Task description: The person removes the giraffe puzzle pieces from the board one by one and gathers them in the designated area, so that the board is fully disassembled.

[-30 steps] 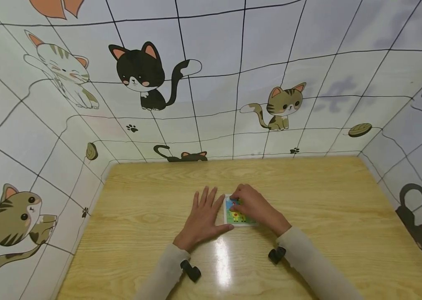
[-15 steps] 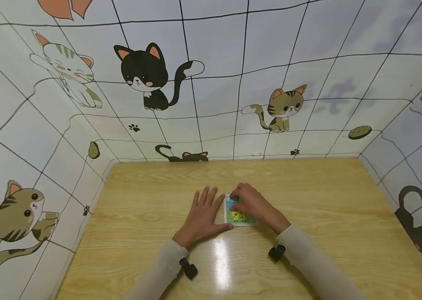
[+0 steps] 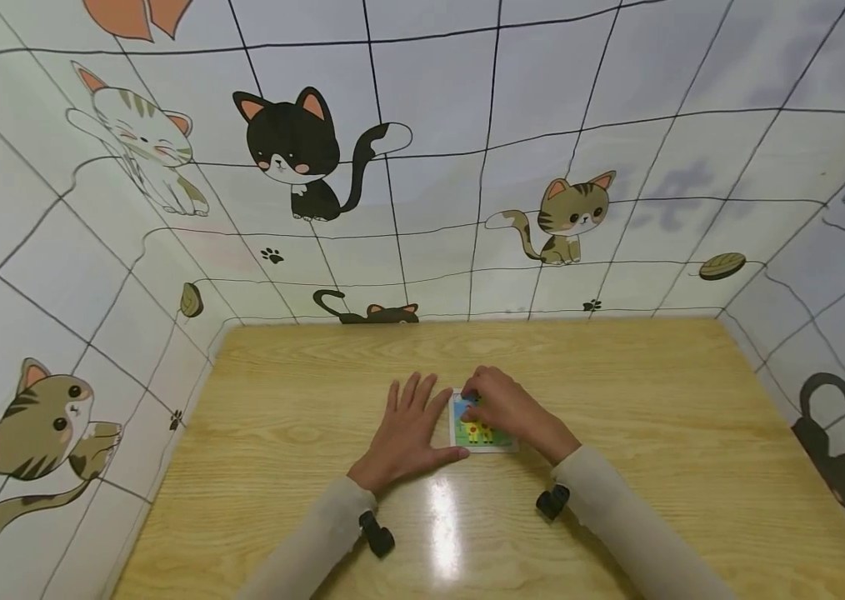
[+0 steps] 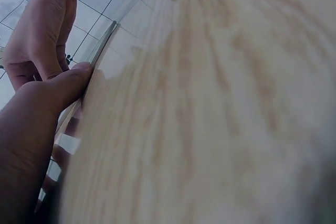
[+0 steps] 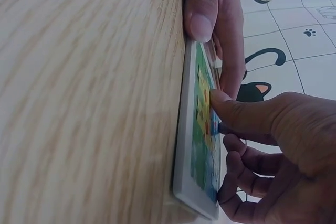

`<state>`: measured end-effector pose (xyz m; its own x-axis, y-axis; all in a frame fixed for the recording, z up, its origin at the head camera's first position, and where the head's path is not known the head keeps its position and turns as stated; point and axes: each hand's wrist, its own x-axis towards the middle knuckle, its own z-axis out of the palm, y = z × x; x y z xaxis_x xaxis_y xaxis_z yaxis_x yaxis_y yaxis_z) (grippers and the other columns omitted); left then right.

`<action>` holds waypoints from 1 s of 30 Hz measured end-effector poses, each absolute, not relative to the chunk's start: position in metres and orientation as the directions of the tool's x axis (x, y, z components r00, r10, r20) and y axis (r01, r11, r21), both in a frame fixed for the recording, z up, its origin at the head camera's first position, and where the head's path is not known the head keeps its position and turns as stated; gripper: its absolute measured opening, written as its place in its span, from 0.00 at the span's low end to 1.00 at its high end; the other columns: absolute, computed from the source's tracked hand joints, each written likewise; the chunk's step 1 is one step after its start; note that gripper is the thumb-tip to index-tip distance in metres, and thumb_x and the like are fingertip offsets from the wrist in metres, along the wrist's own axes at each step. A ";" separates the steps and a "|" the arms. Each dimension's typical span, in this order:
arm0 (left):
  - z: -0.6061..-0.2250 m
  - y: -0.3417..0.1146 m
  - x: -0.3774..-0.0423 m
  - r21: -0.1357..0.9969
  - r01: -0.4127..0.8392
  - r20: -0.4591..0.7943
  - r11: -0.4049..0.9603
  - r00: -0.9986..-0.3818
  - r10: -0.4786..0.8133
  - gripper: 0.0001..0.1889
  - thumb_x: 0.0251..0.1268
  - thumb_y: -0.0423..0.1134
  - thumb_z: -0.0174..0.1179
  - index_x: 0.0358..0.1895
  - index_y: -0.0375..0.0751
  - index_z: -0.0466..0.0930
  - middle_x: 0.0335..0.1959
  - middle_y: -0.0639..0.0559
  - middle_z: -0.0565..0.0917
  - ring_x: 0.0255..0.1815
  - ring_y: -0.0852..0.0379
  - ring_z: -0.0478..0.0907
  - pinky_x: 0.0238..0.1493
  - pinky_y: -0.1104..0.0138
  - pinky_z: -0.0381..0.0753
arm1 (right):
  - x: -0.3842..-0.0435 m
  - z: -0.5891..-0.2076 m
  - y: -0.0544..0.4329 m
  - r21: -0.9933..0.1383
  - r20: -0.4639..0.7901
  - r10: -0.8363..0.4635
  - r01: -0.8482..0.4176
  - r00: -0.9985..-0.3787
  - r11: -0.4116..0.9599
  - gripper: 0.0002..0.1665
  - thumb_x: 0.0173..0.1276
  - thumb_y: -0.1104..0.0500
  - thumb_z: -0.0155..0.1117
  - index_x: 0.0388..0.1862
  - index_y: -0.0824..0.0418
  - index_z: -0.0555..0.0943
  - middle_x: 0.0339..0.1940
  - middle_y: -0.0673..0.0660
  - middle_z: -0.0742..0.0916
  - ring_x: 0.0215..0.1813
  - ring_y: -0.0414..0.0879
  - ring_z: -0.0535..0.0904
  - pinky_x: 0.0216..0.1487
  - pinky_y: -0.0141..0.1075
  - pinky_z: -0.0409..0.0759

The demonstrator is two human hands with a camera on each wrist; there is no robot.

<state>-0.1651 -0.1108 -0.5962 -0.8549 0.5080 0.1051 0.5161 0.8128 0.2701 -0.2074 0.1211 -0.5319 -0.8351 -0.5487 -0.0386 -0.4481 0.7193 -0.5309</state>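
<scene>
A small white-framed picture board (image 3: 460, 440), showing a yellow giraffe on green and blue, lies flat on the table. The left hand (image 3: 403, 437) rests beside it with fingers straight and spread. Its thumb (image 5: 201, 27) touches the board's near corner, and the index finger runs along the left edge. Over the upper right part bends the right hand (image 3: 511, 410), fingers curled. In the right wrist view its thumb (image 5: 223, 103) presses on the picture, while other curled fingers meet the far side. Any loose piece between thumb and index finger is hidden. The left wrist view shows only the board's thin edge (image 4: 105, 40).
The wooden table (image 3: 302, 375) reaches back to a white wall (image 3: 437, 192) with grid lines and printed cats. Similar walls stand left and right. Black wrist cameras (image 3: 376, 535) sit on both sleeves. A bright reflection lies before the board.
The head view has shifted slightly. Both hands stay in nearly the same place on the board, with no clear movement of the fingers.
</scene>
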 end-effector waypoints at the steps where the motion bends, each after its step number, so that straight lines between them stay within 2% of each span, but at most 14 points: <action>1: -0.596 -0.110 -0.165 0.274 0.516 0.108 0.811 -0.855 0.507 0.56 0.65 0.87 0.50 0.89 0.55 0.61 0.91 0.43 0.55 0.92 0.36 0.44 0.86 0.32 0.38 | -0.208 -0.532 0.121 -0.529 -0.040 -0.551 -0.450 -0.834 0.720 0.21 0.66 0.57 0.86 0.53 0.67 0.92 0.45 0.54 0.87 0.44 0.44 0.78 0.49 0.44 0.83; 10: -0.595 -0.109 -0.164 0.271 0.515 0.113 0.813 -0.856 0.505 0.56 0.66 0.87 0.50 0.89 0.55 0.61 0.90 0.43 0.55 0.92 0.36 0.43 0.86 0.33 0.37 | -0.210 -0.532 0.120 -0.533 -0.060 -0.549 -0.439 -0.834 0.724 0.20 0.67 0.57 0.85 0.53 0.66 0.90 0.46 0.55 0.88 0.47 0.48 0.82 0.52 0.48 0.86; 18: -0.593 -0.109 -0.164 0.281 0.503 0.089 0.818 -0.862 0.499 0.56 0.66 0.85 0.53 0.89 0.55 0.60 0.91 0.44 0.54 0.93 0.38 0.41 0.87 0.34 0.34 | -0.207 -0.534 0.122 -0.550 -0.067 -0.522 -0.405 -0.850 0.731 0.20 0.69 0.56 0.84 0.53 0.61 0.85 0.47 0.54 0.83 0.46 0.46 0.78 0.51 0.48 0.84; 23: -0.594 -0.109 -0.164 0.275 0.511 0.100 0.815 -0.858 0.504 0.56 0.66 0.86 0.52 0.89 0.55 0.61 0.91 0.44 0.54 0.92 0.37 0.42 0.86 0.33 0.35 | -0.203 -0.534 0.123 -0.569 -0.045 -0.514 -0.401 -0.857 0.718 0.20 0.69 0.58 0.84 0.54 0.61 0.85 0.51 0.55 0.83 0.50 0.49 0.81 0.54 0.51 0.86; 25: -0.594 -0.109 -0.164 0.275 0.511 0.100 0.814 -0.857 0.505 0.56 0.66 0.86 0.52 0.89 0.55 0.61 0.91 0.44 0.54 0.92 0.37 0.41 0.86 0.33 0.35 | -0.203 -0.535 0.123 -0.590 -0.032 -0.503 -0.390 -0.864 0.707 0.18 0.71 0.59 0.82 0.54 0.60 0.85 0.52 0.55 0.84 0.51 0.49 0.82 0.54 0.51 0.86; 30: -0.595 -0.110 -0.163 0.280 0.504 0.089 0.817 -0.861 0.501 0.56 0.66 0.86 0.51 0.89 0.56 0.59 0.91 0.44 0.53 0.93 0.38 0.40 0.87 0.34 0.33 | -0.202 -0.543 0.126 -0.695 0.019 -0.438 -0.327 -0.899 0.641 0.06 0.78 0.64 0.74 0.50 0.59 0.87 0.45 0.51 0.88 0.45 0.45 0.83 0.48 0.46 0.85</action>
<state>-0.1633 -0.1101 -0.5951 -0.8609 0.5009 0.0887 0.5041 0.8169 0.2802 -0.2022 0.1261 -0.5434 -0.8988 -0.4380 0.0187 -0.3267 0.6407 -0.6949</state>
